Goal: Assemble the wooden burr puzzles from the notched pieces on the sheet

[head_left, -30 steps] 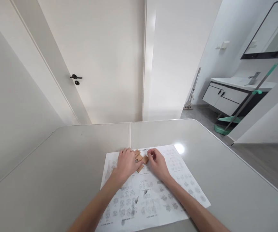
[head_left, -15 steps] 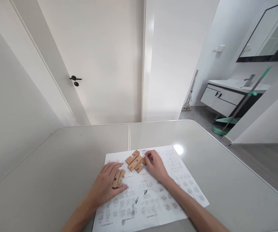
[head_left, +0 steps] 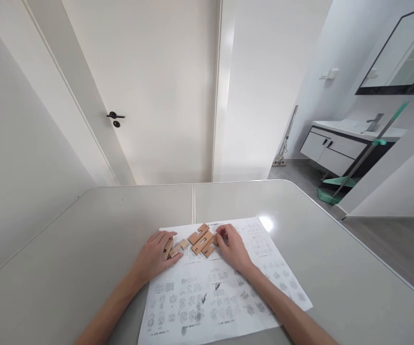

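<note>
Compared with half a second earlier, the left hand (head_left: pixel 152 256) lies farther from the person on the sheet. It has carried the small notched light-brown wooden piece (head_left: pixel 176 248) up to just beside the cluster of three notched light-brown wooden bars (head_left: pixel 201 239), with a narrow strip of paper showing between them. One second earlier, both hands were closed together over the cluster. The left hand is loosely curled, the piece caught between its thumb and its forefingers, which cover the piece's left end. The right hand (head_left: pixel 233 247) keeps its place, fingers bent and fingertips set on the right end of the cluster; whether it pinches or merely presses cannot be told. Pieces and hands rest on a white paper sheet printed with rows of small grey diagrams (head_left: pixel 228 297), spread on a pale grey table with rounded corners (head_left: pixel 84 239). Beyond the table stand a white door (head_left: pixel 149 96) with a black lever handle (head_left: pixel 115 116) and, to the right, a white-fronted bathroom vanity (head_left: pixel 336 148), a black-framed mirror (head_left: pixel 397 62) and a green-trimmed broom (head_left: pixel 372 143) leaning over a green dustpan (head_left: pixel 327 194).
</note>
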Available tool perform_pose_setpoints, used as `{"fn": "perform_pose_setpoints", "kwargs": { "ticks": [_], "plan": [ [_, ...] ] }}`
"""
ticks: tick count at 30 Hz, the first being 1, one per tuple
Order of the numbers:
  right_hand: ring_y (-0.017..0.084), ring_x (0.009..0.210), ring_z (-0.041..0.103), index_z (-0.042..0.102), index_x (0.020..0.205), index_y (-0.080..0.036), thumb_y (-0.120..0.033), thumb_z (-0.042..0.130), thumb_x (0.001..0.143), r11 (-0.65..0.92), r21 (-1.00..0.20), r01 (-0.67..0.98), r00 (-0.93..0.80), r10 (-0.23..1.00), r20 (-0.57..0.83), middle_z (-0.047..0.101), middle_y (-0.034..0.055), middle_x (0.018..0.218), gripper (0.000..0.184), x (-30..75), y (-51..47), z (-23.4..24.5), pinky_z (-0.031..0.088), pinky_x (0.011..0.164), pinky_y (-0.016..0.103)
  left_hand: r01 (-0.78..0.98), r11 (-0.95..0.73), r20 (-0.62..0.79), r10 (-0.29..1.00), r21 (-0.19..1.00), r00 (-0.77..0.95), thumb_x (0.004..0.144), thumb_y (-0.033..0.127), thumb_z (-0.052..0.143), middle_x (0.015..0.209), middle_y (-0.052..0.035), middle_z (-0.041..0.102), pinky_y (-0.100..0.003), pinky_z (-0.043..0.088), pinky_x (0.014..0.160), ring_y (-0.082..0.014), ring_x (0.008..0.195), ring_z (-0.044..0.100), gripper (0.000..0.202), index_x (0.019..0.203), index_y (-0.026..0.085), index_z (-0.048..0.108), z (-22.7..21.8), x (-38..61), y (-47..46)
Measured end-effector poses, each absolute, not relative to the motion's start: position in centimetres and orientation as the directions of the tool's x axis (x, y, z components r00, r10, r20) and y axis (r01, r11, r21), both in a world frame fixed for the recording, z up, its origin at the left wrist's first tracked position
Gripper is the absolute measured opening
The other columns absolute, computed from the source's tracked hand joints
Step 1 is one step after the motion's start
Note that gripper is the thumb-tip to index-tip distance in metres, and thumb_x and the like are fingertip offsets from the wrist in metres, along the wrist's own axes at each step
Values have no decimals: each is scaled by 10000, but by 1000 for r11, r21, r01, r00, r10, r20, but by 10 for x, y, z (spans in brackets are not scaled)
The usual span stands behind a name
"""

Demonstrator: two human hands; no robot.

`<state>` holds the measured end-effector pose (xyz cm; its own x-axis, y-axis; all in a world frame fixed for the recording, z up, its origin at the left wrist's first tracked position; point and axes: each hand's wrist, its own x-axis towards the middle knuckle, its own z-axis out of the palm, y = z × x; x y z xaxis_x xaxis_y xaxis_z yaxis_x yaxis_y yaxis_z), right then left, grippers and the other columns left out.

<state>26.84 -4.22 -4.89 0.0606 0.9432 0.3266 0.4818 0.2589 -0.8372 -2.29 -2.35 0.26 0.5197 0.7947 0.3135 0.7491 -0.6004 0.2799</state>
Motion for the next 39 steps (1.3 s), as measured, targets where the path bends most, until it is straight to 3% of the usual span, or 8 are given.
{"fn": "perform_pose_setpoints", "kwargs": {
  "ticks": [7,11,14,19,22,29,33,39],
  "plan": [
    [246,884,611,564,956,-228,-263,470,974,249,-841,480,57,948,313,626,72,991,103,268,-43,-49,516,809,408,737,-637,373,755,226,539,919,338,632,1145,-74,661,-436,507,972,-267,1073,640,276,1176,247,586,-5,-22,-17],
    [254,888,614,562,960,-226,-258,474,970,258,-834,489,50,946,322,630,80,991,94,268,-44,-48,520,814,418,734,-637,418,748,233,516,918,320,625,1071,-67,650,-431,516,937,-251,1013,640,102,937,231,579,-8,-12,-22],
    [256,888,620,566,963,-228,-251,478,964,264,-828,495,39,945,325,635,79,992,90,268,-44,-50,522,819,419,744,-623,457,749,240,480,909,308,624,1027,-66,644,-431,522,915,-248,996,645,155,825,224,525,-9,-8,-25],
    [248,878,624,575,963,-231,-239,479,960,272,-828,490,41,942,334,638,74,993,97,268,-43,-52,526,809,403,750,-611,440,763,254,473,882,268,627,1049,-71,634,-434,517,929,-247,1013,647,161,803,223,494,-11,-13,-28],
    [248,880,622,572,966,-231,-239,472,964,265,-829,492,40,945,325,636,71,988,101,267,-44,-51,525,811,403,750,-606,430,770,264,471,851,257,649,1078,-76,637,-441,511,956,-256,1048,639,145,848,224,508,-12,-16,-29],
    [251,879,617,573,967,-233,-250,468,969,265,-830,491,29,947,319,629,75,993,106,267,-46,-47,528,800,408,725,-640,402,752,255,522,946,315,611,1229,-69,639,-442,486,1036,-256,1141,619,321,1267,292,608,-8,-15,-31],
    [254,882,621,575,973,-238,-260,467,976,259,-832,491,25,950,311,632,78,1006,110,267,-46,-47,530,794,411,693,-675,371,729,253,575,1016,307,522,1184,-68,647,-434,493,1011,-246,1130,613,269,1258,310,639,-5,-15,-32],
    [249,889,622,578,979,-238,-260,469,977,265,-824,501,22,948,318,633,73,1004,112,266,-47,-49,529,805,404,695,-664,361,742,276,565,995,296,552,1172,-63,648,-443,474,1028,-250,1141,601,184,1166,271,617,-5,-14,-31]
  ]
}}
